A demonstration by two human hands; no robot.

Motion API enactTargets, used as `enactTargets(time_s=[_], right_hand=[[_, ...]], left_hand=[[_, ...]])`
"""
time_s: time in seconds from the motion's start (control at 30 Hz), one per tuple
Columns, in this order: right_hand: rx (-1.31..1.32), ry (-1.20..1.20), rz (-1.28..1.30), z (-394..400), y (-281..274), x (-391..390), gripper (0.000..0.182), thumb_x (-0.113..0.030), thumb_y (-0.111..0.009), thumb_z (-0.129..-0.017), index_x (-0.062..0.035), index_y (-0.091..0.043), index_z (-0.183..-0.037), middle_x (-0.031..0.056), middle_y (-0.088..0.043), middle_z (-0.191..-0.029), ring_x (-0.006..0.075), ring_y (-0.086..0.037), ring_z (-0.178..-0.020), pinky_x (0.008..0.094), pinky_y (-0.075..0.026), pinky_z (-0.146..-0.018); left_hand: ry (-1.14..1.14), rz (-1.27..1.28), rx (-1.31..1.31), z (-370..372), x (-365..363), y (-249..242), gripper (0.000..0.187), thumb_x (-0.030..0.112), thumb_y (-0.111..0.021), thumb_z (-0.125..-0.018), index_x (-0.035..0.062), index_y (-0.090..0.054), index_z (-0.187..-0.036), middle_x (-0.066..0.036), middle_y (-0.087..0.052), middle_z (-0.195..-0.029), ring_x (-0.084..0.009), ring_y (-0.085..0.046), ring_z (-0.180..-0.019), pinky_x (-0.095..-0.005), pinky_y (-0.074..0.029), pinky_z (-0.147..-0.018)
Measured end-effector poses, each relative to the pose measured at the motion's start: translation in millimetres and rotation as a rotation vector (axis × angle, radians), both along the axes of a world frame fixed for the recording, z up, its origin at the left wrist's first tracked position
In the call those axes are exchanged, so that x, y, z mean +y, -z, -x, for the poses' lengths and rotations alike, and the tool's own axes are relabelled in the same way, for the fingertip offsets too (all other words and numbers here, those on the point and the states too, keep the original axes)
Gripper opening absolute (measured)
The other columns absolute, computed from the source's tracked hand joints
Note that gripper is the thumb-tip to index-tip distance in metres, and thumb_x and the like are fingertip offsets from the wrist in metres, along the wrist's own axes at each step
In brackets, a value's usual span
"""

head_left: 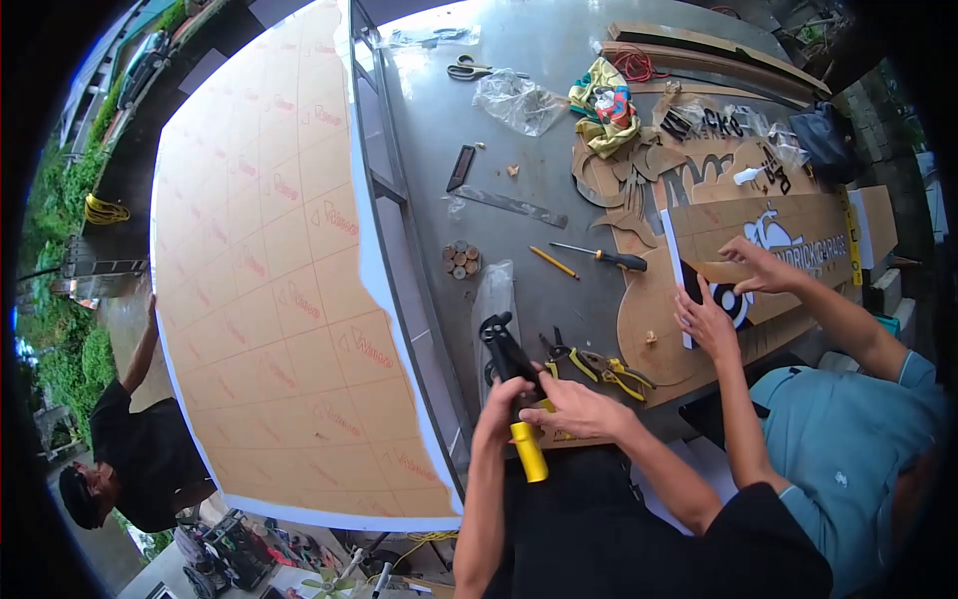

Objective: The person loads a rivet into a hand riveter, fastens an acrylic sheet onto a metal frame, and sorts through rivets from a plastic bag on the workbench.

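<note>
My left hand (504, 409) is wrapped round a black tool with a yellow end (531, 454), held at the table's near edge. My right hand (584, 409) lies against the tool's side, its fingers stretched out and fairly flat. Left of my hands is a large brown-covered panel (279, 290) with white edges, beside a dark metal frame (399, 260). Yellow-handled pliers (629, 377) lie just beyond my right hand. A screwdriver (619, 260) and a pencil (554, 262) rest farther up the grey table (429, 150).
At the right a person in a teal shirt (848, 429) touches a lettered sign board (718, 230). Another person in black (150, 449) holds the panel's far left edge. Scissors (474, 70), plastic wrap (519, 100), a coin-like stack (461, 260) and cut brown pieces (639, 200) lie about.
</note>
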State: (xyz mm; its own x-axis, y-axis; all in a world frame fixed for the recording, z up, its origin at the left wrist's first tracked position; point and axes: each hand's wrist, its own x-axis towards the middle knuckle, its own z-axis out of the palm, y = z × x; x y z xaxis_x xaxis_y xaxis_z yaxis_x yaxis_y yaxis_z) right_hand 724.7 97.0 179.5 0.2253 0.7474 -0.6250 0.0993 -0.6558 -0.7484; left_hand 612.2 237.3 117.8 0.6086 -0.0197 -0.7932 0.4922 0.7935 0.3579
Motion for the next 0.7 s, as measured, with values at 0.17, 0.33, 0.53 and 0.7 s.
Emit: enactTargets(time_s=[0.17, 0.33, 0.53, 0.7], right_hand=[[-0.129, -0.335, 0.219, -153, 15, 63, 0.077, -0.066, -0.035, -0.091, 0.002, -0.069, -0.083, 0.0207, -0.066, -0.079, 0.0344, -0.065, -0.088, 0.044, -0.049, -0.08], [-1.068, 0.629, -0.222, -309, 156, 178, 0.027, -0.019, -0.066, -0.08, -0.0005, -0.058, -0.098, 0.0196, -0.061, -0.096, 0.0379, -0.058, -0.098, 0.0458, -0.048, -0.083], [-1.066, 0.495, -0.092, -338, 222, 186, 0.018, -0.016, -0.063, -0.083, 0.0003, -0.062, -0.089, 0.0186, -0.064, -0.091, 0.0365, -0.061, -0.092, 0.0448, -0.048, -0.081], [-1.037, 0.575, -0.345, -250, 167, 138, 0.012, -0.012, -0.063, -0.084, 0.0002, -0.062, -0.082, 0.0158, -0.063, -0.084, 0.0347, -0.061, -0.083, 0.0428, -0.047, -0.074]], left_hand=[[-0.1, -0.077, -0.149, -5, 15, -24, 0.059, 0.009, -0.053, -0.058, 0.0042, -0.051, -0.117, -0.005, -0.05, -0.103, -0.0188, -0.05, -0.095, -0.035, -0.04, -0.097], [0.171, -0.214, -0.023, 19, 9, -17, 0.056, 0.013, -0.059, -0.062, 0.0017, -0.048, -0.116, -0.005, -0.05, -0.099, -0.0142, -0.048, -0.092, -0.0289, -0.041, -0.08], [0.28, -0.243, 0.008, 66, -27, 7, 0.066, 0.013, -0.061, -0.064, -0.0001, -0.044, -0.126, -0.009, -0.052, -0.109, -0.021, -0.05, -0.103, -0.0317, -0.039, -0.094], [0.294, -0.266, 0.045, 83, -42, 20, 0.075, 0.012, -0.059, -0.064, -0.0001, -0.038, -0.135, -0.013, -0.049, -0.125, -0.0246, -0.044, -0.121, -0.0327, -0.03, -0.106]])
